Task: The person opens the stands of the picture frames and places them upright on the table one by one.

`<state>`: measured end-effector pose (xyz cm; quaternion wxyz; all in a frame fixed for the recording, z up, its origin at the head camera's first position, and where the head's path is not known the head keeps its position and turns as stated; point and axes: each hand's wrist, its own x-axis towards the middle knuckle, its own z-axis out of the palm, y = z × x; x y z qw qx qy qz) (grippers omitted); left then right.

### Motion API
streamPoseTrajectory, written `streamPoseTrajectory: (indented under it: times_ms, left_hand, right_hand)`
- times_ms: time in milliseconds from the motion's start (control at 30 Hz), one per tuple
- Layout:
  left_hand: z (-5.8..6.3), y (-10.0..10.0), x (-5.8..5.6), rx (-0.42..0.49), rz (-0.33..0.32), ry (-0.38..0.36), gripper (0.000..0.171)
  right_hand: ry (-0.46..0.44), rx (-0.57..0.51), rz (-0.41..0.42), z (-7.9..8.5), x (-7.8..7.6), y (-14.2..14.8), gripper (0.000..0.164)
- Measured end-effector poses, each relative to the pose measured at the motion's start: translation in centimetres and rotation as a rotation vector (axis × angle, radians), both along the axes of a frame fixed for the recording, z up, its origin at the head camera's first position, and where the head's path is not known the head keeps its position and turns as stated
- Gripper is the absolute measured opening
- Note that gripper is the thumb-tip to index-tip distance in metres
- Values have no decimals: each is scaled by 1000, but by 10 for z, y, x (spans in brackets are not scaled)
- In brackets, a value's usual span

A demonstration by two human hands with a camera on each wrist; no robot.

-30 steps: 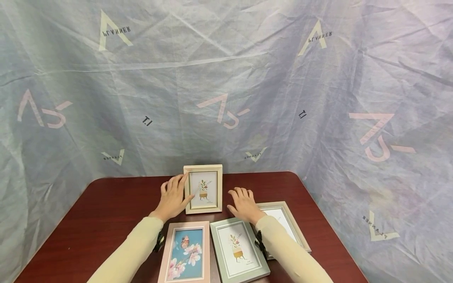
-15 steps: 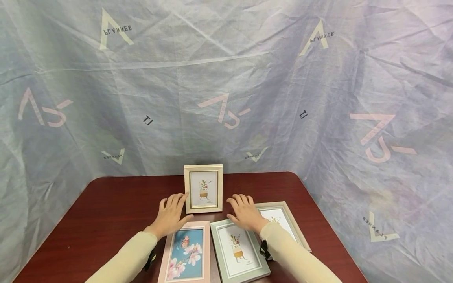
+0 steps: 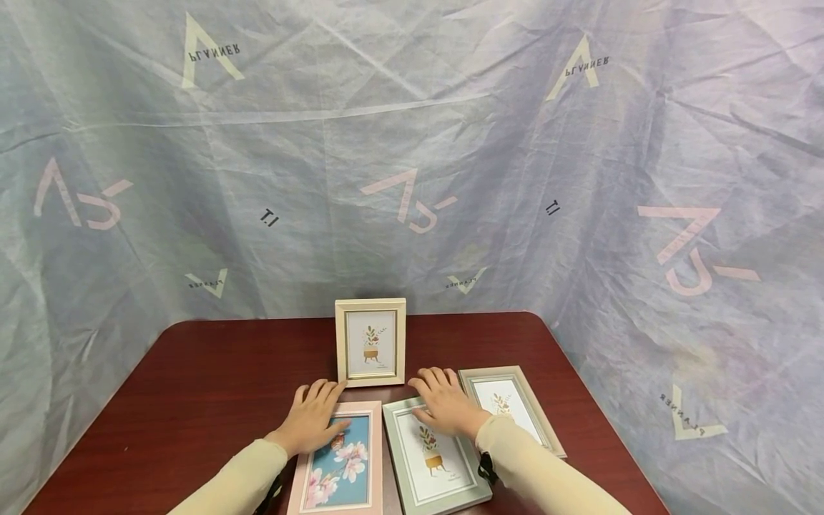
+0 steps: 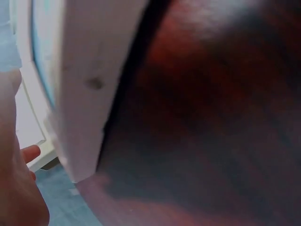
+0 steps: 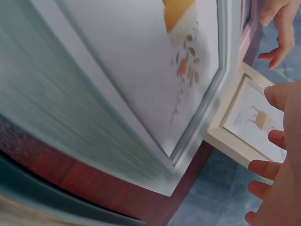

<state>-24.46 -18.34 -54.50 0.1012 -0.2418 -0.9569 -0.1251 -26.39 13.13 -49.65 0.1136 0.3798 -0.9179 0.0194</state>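
A cream picture frame (image 3: 371,342) with a potted-plant print stands upright at the back of the table. In front lie a pink picture frame (image 3: 350,461) with a blossom print and a green picture frame (image 3: 433,454). My left hand (image 3: 310,417), fingers loosely spread, is over the pink frame's upper left part and holds nothing; contact is unclear. Over the green frame's top right part is my right hand (image 3: 445,406), also relaxed and holding nothing. In the right wrist view, its fingers hang apart from the green frame (image 5: 117,117). Farther right lies a beige picture frame (image 3: 515,408), partly behind my right forearm.
The dark red wooden table (image 3: 225,372) has rounded far corners. A grey printed cloth (image 3: 322,179) hangs behind it and along both sides. The green and beige frames lie close together.
Both hands have drawn back toward me from the upright cream frame. The left hand has left that frame's side and is now over the pink frame. The frames look unmoved.
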Motion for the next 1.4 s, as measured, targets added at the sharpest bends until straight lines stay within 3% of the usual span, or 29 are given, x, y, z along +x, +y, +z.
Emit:
streamPoseTrajectory:
  times_ms: [267, 600, 867, 1167, 1400]
  left_hand:
    - [-18, -5, 1, -41, -14, 131, 53]
    - [-26, -2, 0, 2, 9, 144, 25]
    - [-17, 1, 1, 10, 13, 128, 19]
    - [-15, 0, -3, 5, -6, 206, 19]
    - [-3, -2, -5, 1, -16, 198, 19]
  right_hand:
    - [2, 68, 17, -10, 6, -4, 46]
    - [-39, 116, 23, -10, 13, -7, 47]
    - [-41, 121, 15, -9, 14, -8, 47]
    - [-46, 67, 16, -4, 14, -8, 45]
    - [-27, 23, 36, -1, 15, -7, 45]
